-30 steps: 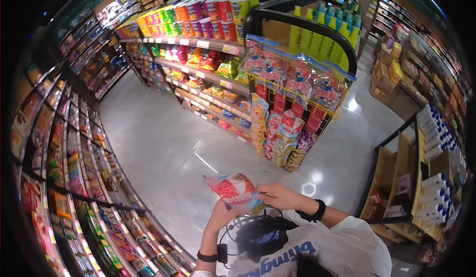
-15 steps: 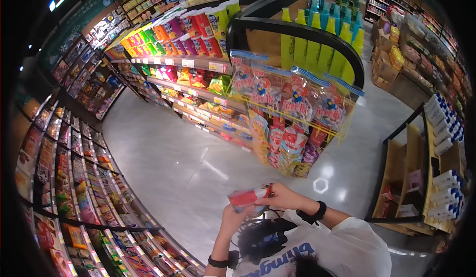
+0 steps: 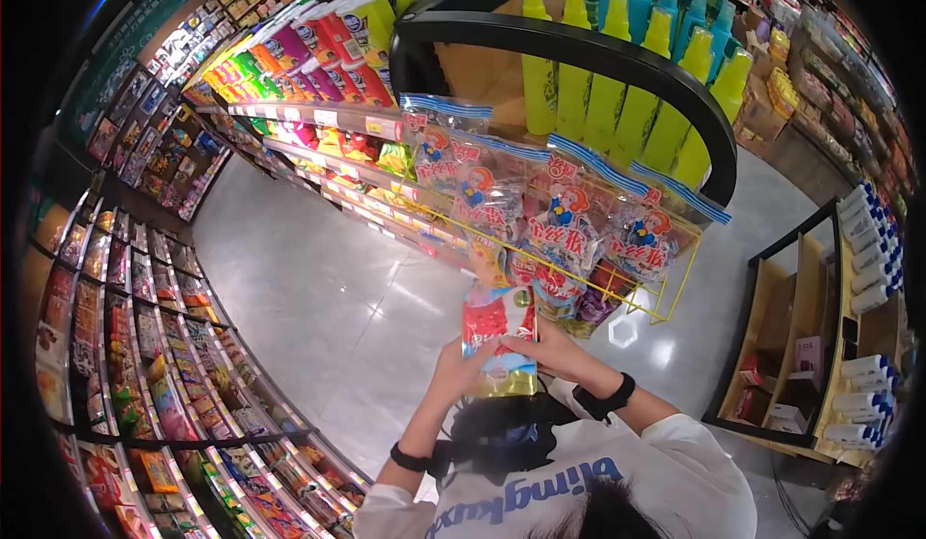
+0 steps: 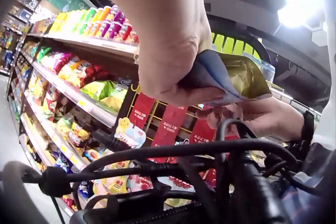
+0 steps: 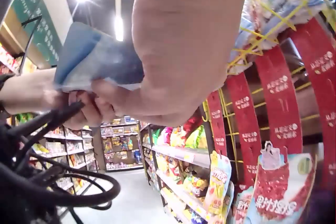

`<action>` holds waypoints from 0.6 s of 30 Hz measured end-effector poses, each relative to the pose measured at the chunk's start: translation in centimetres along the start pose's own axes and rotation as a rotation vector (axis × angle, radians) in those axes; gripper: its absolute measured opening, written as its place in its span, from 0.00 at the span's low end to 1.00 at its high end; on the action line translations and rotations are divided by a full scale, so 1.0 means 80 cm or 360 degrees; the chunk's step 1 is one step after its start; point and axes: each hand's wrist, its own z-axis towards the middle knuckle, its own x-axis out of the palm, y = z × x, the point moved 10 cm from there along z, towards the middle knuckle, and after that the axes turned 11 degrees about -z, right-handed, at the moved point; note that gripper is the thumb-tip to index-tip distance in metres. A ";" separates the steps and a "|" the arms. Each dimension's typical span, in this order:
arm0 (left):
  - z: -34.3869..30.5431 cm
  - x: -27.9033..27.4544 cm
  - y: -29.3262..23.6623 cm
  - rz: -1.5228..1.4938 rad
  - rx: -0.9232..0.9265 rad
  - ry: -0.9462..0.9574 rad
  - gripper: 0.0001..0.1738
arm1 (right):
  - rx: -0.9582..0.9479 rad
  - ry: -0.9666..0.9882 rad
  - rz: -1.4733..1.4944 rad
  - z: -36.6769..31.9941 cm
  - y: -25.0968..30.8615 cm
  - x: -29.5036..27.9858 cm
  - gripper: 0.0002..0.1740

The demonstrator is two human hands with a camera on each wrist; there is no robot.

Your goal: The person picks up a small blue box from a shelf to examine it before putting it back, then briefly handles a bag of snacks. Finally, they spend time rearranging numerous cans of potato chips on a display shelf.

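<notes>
A red and light-blue snack pouch (image 3: pixel 500 322) is held upright in front of the torso in the head view, its printed front showing. My left hand (image 3: pixel 461 365) grips its left side, and my right hand (image 3: pixel 555 346) grips its right side, thumbs over the front. In the left wrist view the pouch (image 4: pixel 236 74) shows blue and gold, with the left hand's fingers (image 4: pixel 197 96) along its lower edge. From the right wrist, the blue side of the pouch (image 5: pixel 94 58) appears between both hands. Similar pouches (image 5: pixel 278 187) hang on red strips.
Close ahead is a yellow wire rack (image 3: pixel 579 274) holding clear zip bags (image 3: pixel 569 202), beneath green spray bottles (image 3: pixel 588 86). Snack shelves (image 3: pixel 145 346) curve along the left. A wooden shelf with white bottles (image 3: pixel 863 404) stands right. Grey floor (image 3: pixel 309 279) lies between the shelves. Black cables (image 4: pixel 173 155) hang near the hands.
The pouch has gone from tilted to upright, its front now facing the head camera. Both hands have shifted to its two sides. The wire rack appears nearer and larger.
</notes>
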 end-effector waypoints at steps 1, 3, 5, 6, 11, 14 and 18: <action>0.010 0.006 0.001 0.0043 -0.0015 0.0033 0.19 | 0.0033 0.0169 0.0309 -0.014 0.025 0.007 0.29; 0.032 0.021 0.005 0.0008 0.0084 0.0140 0.18 | 0.0251 0.0240 0.0451 -0.032 0.009 0.005 0.28; 0.047 0.031 0.022 0.0107 -0.0024 0.0291 0.18 | 0.0433 0.0345 0.0441 -0.047 -0.014 0.000 0.25; 0.050 0.039 0.019 0.0161 -0.0082 0.0369 0.19 | 0.0394 0.0297 0.0439 -0.049 -0.014 -0.006 0.24; 0.051 0.070 0.017 0.0268 -0.0385 0.0802 0.23 | 0.0186 -0.0034 0.0506 -0.060 -0.011 -0.024 0.21; 0.057 0.077 0.028 0.0263 -0.0424 0.0989 0.25 | 0.0031 -0.0264 0.0593 -0.064 -0.018 -0.036 0.20; 0.052 0.101 0.039 0.0136 -0.0570 0.1194 0.27 | 0.0138 -0.0478 0.0847 -0.074 -0.046 -0.048 0.21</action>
